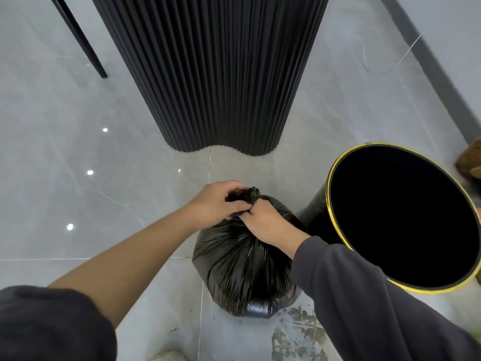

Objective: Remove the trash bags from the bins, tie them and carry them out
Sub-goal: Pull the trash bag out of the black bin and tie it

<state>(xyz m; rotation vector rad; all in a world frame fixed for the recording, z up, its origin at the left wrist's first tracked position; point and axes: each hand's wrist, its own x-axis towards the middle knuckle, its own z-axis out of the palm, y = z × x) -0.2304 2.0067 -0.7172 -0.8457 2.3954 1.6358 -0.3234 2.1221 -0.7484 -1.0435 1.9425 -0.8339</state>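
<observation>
Fingers (234, 198) of both hands curled tight round the bag's (244, 267) gathered neck at frame centre; left hand (216, 204), right hand (263, 221); bag on floor (78, 152), bin (406, 217) right.

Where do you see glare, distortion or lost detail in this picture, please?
Head view: glare spots on the glossy grey tiled floor; wide-angle splay of the black fluted column; featureless interior in the gold-rimmed black bin; sheen streaks on the black plastic trash bag.

No readable text, label, brand, number or sign on anything in view.
</observation>
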